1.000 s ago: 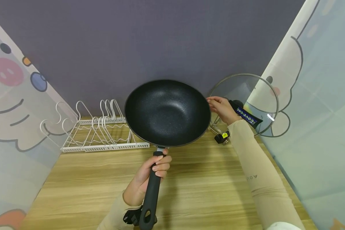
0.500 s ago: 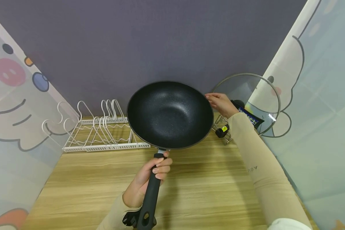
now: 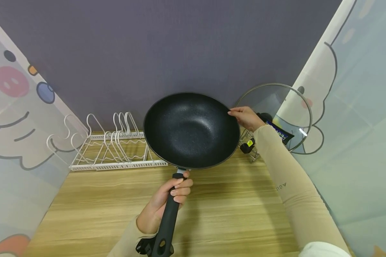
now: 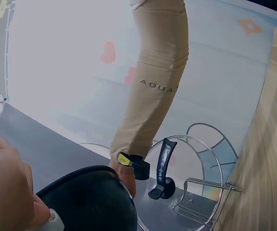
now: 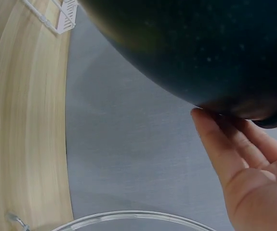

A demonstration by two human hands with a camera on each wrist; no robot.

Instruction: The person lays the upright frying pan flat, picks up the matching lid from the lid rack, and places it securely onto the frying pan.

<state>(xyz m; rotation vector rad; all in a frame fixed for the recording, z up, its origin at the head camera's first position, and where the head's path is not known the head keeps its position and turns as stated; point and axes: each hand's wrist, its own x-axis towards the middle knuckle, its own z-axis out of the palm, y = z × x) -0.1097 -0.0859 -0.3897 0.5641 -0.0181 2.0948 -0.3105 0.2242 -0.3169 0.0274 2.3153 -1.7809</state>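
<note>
A black wok (image 3: 193, 130) is held up above the table, its dark inside facing me in the head view. My left hand (image 3: 167, 200) grips its long black handle (image 3: 168, 225) near the metal neck, thumb and fingers wrapped round it. At the right side of the rim my right hand (image 3: 246, 117) pinches the edge. Its thumb overlaps the inner side. In the right wrist view, that hand's fingers (image 5: 220, 139) lie against the outer wall of the wok. The left wrist view shows part of my left hand (image 4: 8, 187) beside the wok (image 4: 92, 202).
A white wire rack (image 3: 115, 165) stands at the back left of the wooden table (image 3: 228, 214). Behind my right hand, a glass lid (image 3: 303, 103) with a black handle (image 3: 278, 131) leans upright in a metal wire stand (image 3: 254, 154). A grey wall (image 3: 180, 43) rises at the back.
The wok has shifted slightly right and down in the head view. My right thumb has come over the rim, where earlier the fingertips were at its edge. My left hand keeps its grip.
</note>
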